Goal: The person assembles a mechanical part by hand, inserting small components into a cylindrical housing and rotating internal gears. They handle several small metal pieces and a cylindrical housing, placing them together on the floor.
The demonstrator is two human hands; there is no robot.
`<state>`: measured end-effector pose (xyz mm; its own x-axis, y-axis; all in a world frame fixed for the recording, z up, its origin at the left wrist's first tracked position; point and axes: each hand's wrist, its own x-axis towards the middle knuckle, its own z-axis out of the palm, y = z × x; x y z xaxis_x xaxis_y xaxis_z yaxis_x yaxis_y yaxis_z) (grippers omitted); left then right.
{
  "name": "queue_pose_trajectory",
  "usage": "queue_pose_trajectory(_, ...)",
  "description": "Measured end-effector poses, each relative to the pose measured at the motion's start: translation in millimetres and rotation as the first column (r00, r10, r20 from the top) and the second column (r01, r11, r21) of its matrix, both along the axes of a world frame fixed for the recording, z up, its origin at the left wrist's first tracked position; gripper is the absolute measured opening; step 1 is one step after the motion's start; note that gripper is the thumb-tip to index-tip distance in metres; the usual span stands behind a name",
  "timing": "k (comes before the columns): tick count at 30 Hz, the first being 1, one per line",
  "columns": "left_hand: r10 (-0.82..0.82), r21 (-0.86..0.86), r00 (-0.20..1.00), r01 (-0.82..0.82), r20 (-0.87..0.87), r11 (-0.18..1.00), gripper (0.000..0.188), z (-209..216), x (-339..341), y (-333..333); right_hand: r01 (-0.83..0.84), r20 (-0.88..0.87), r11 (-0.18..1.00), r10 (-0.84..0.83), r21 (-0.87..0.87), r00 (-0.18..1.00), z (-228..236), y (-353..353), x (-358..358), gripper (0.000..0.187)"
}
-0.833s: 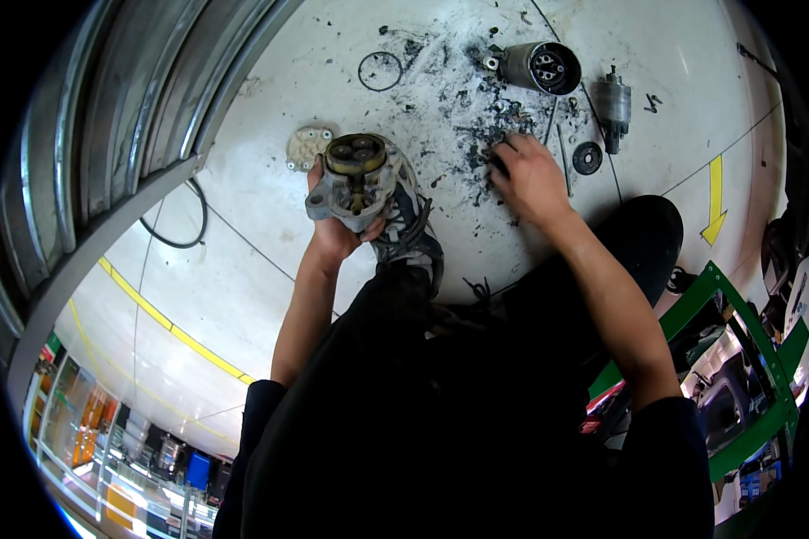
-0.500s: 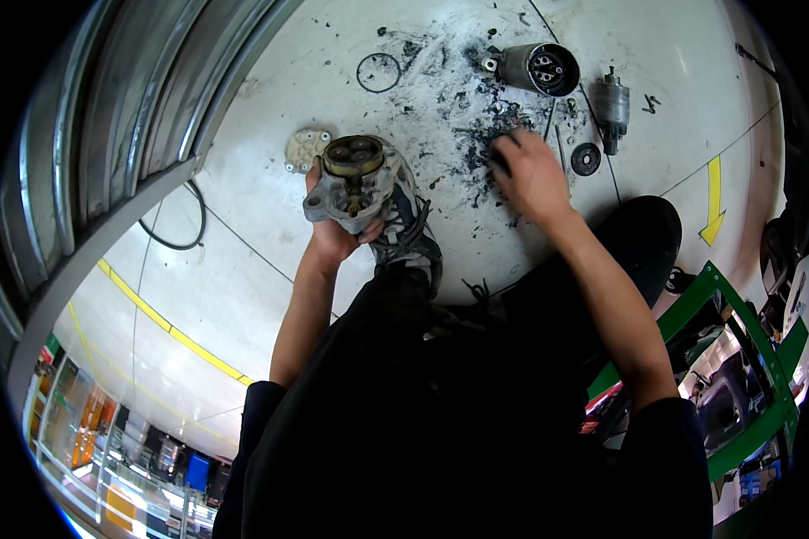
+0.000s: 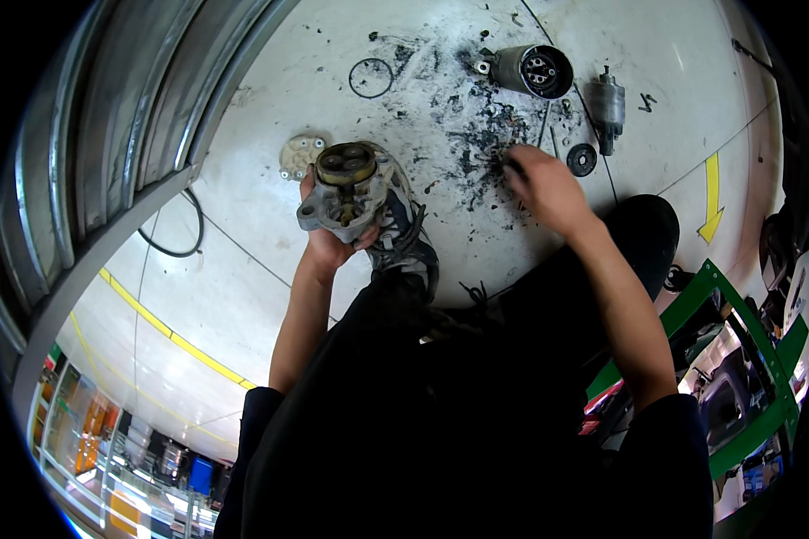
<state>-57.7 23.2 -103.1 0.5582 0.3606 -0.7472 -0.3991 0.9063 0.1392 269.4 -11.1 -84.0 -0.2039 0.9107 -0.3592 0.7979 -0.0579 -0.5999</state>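
Observation:
My left hand (image 3: pixel 329 250) is wrapped round a grey cast starter motor housing (image 3: pixel 361 205), its round gear end (image 3: pixel 346 162) tipped up, above my shoe (image 3: pixel 406 238). Over the floor to the right, my right hand (image 3: pixel 550 190) has its fingers curled together. Something small and dark shows at the fingertips; its kind is hidden. Black greasy debris (image 3: pixel 487 136) lies beside that hand. Close by are a black toothed disc (image 3: pixel 582 160) and thin metal rods (image 3: pixel 554 141). Farther off lie an open motor cylinder (image 3: pixel 517 70) and a grey solenoid (image 3: pixel 608 108).
A pale round cover plate (image 3: pixel 298 156) lies behind the housing, with a thin black ring (image 3: pixel 351 79) farther back. Ridged metal shutter (image 3: pixel 117 108) bounds the left side. A black hoop (image 3: pixel 200 229) lies near it. A green frame (image 3: pixel 755 323) stands right.
My right hand has shifted slightly right and nearer to me, fingers still curled. The housing in my left hand has tilted a little and sits slightly lower.

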Motion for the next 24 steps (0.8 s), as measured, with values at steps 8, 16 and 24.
queue_pose_trajectory(8, 0.011, 0.007, 1.0, -0.011, 0.011, 1.0, 0.093, 0, 1, -1, 0.532, 0.142, 0.829, -0.513, -0.171, 0.846, 34, -12, 122, 0.024)
queue_pose_trajectory(16, 0.017, -0.011, 0.999, -0.017, -0.028, 1.0, 0.092, 0, 0, -1, 0.662, 0.044, 0.71, -0.673, -0.239, 0.738, 17, -3, 184, 0.017)
queue_pose_trajectory(24, 0.029, -0.051, 0.998, -0.031, -0.053, 0.998, 0.096, -2, -1, -3, 0.515, 0.272, 0.801, -0.592, 0.306, 0.759, -18, -8, 192, 0.026)
